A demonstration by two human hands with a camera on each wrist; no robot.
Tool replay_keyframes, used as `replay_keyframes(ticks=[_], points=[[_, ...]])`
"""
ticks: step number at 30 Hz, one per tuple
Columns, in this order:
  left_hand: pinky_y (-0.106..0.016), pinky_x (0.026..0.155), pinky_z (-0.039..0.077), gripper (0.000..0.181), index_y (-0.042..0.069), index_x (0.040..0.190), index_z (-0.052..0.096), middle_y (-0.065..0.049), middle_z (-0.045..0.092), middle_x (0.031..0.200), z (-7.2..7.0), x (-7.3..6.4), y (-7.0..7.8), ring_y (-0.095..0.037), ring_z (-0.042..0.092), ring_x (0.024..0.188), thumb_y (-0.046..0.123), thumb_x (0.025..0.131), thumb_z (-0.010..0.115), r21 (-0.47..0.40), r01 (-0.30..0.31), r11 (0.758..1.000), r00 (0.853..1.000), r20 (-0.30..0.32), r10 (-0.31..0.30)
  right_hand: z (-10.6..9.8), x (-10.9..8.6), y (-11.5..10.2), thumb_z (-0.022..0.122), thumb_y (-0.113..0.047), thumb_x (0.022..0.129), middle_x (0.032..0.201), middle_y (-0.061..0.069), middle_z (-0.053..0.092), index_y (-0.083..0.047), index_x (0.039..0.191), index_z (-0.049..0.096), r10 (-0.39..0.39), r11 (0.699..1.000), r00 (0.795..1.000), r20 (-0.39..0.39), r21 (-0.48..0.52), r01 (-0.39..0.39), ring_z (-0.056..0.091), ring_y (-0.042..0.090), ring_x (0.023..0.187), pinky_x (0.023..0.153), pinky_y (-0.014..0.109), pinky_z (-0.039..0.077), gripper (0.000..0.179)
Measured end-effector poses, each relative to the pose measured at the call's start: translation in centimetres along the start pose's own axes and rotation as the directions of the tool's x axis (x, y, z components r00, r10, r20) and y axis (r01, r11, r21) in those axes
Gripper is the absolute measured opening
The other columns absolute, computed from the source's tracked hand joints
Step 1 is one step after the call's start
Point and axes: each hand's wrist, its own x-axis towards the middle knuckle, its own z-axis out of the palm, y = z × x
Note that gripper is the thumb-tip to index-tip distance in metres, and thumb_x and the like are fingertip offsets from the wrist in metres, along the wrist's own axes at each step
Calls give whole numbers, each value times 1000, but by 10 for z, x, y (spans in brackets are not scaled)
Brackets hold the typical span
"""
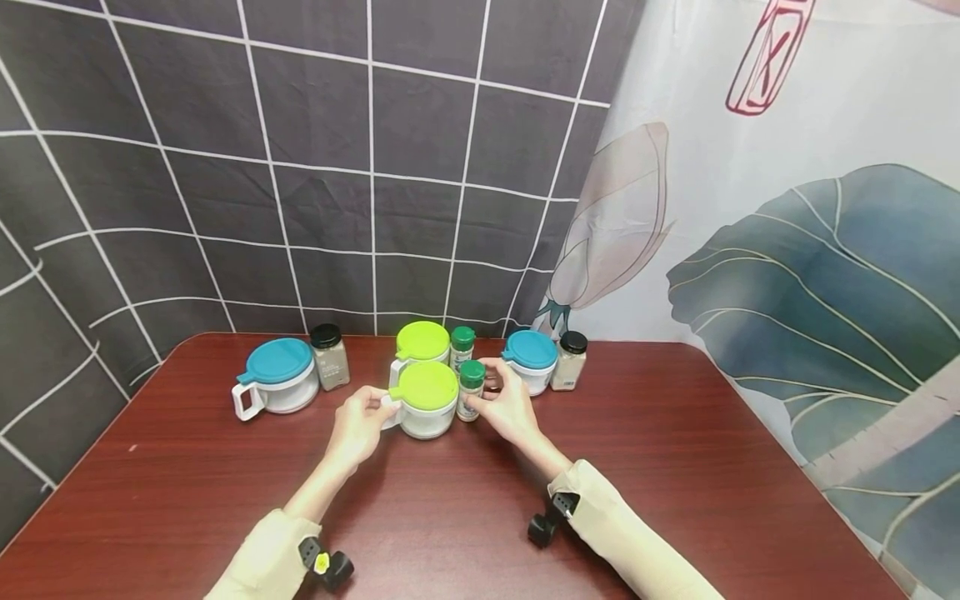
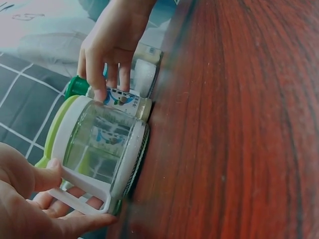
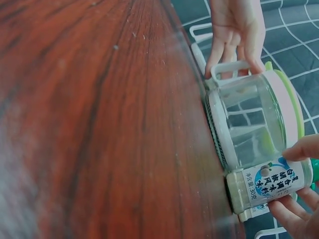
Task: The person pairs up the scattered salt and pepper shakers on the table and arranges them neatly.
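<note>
My left hand holds the white handle of a clear seasoning jar with a lime-green lid; its thumb lies at the handle's lid end in the left wrist view. Close against the jar's right side stands a small spice bottle with a green cap and a printed label. My right hand grips this bottle between thumb and fingers. Both containers are upright on the table. Directly behind them are a second lime-lidded jar and a second green-capped bottle, each partly hidden.
Left along the back of the brown table stand a blue-lidded jar and a black-capped bottle. Another blue-lidded jar and black-capped bottle are at the right. A dark grid-patterned cloth hangs behind.
</note>
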Motion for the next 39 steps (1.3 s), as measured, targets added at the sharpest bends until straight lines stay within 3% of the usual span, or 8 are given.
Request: replay_keyframes(ticks=[7, 21, 39], points=[[-46, 91, 51, 21, -6, 104, 61, -26, 67, 106, 2, 2, -3, -37, 65, 103, 10, 90, 62, -9, -6, 1000, 1000, -1, 6, -5, -7, -22, 73, 7, 75, 104, 28, 65, 7, 116, 56, -11, 1000, 1000, 7, -2, 11, 65, 41, 97, 85, 54, 53, 45], [-46, 93, 49, 17, -3, 102, 58, -24, 66, 109, 3, 6, -7, -35, 64, 105, 10, 91, 61, -24, 2, 1000, 1000, 31, -1, -6, -8, -25, 71, 9, 75, 106, 29, 64, 7, 117, 55, -17, 1000, 1000, 21, 4, 17, 64, 43, 98, 86, 55, 52, 46], [-49, 96, 48, 24, -7, 113, 57, -28, 63, 116, -2, 5, -6, -40, 61, 112, 10, 96, 54, -2, -36, 999, 995, 91, 36, -7, -9, -24, 71, 8, 75, 107, 28, 64, 6, 118, 54, -4, 1000, 999, 37, -7, 4, 63, 42, 99, 86, 55, 53, 46]])
